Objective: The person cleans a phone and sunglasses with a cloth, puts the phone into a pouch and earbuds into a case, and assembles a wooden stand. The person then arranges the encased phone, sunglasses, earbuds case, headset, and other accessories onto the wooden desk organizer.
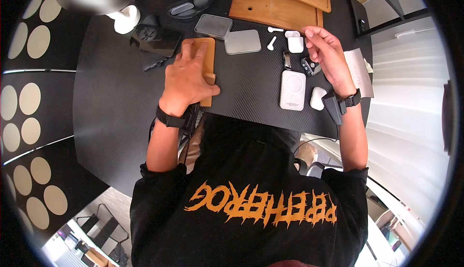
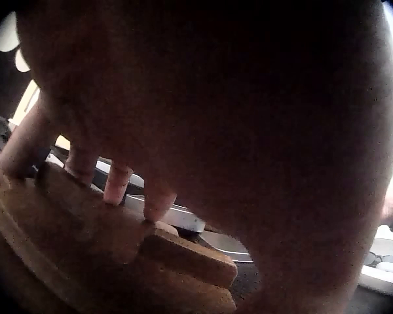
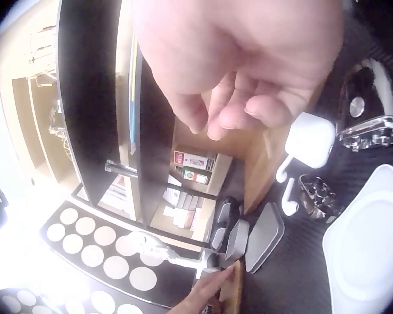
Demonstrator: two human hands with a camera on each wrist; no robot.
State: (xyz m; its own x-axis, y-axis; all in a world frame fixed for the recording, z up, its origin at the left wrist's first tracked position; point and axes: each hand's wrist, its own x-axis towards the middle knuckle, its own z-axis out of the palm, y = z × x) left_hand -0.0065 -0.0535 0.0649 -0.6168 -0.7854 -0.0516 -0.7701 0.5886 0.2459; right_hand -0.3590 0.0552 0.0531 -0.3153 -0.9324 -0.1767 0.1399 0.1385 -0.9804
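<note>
My left hand [image 1: 188, 76] rests on a wooden block-like stand [image 1: 210, 59], its fingers spread over the top and the thumb out to the right. In the left wrist view the fingertips [image 2: 158, 208] press down on the wood, beside a raised ledge [image 2: 190, 255]. My right hand [image 1: 328, 57] is held up over the right side of the desk with loosely bent fingers and nothing in them. Nearest to it is a white earbud case [image 1: 295, 44] with its lid up. Two white earbuds lie left of the case, one [image 1: 275, 29] above the other [image 1: 271, 43].
A white power bank [image 1: 293, 90] and a white rounded case [image 1: 317, 98] lie near the front edge. Behind are a metal tin's two halves [image 1: 213, 26] [image 1: 242, 42], a wooden tray [image 1: 261, 6] and a black case [image 1: 191, 7]. A metallic clip-like piece [image 1: 287, 60] lies above the power bank.
</note>
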